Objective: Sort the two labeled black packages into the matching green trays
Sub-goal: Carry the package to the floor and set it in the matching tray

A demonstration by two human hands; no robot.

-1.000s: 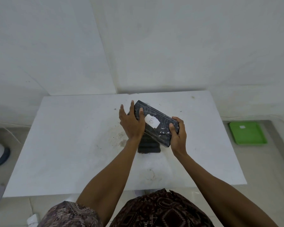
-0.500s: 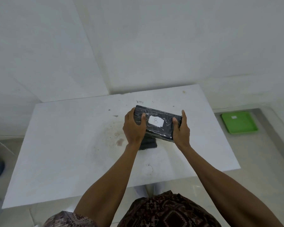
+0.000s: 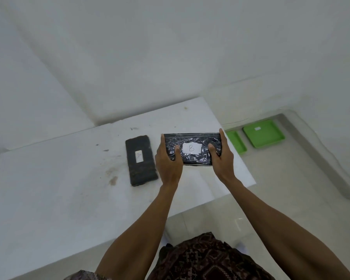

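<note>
between both hands' fingers [image 3: 214,148], package b [image 3: 192,149]

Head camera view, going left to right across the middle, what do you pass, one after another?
Black package lying on the table → left hand → package labeled B → right hand → narrow green tray → wider green tray.

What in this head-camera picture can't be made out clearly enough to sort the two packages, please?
- Second package on the table: its label letter is too small and faint.
- Far tray: its white label is too small to read.
- Near tray: partly hidden by the table edge and the right hand; no label visible.
- Held package: ends covered by both hands' grip, left hand.
</note>
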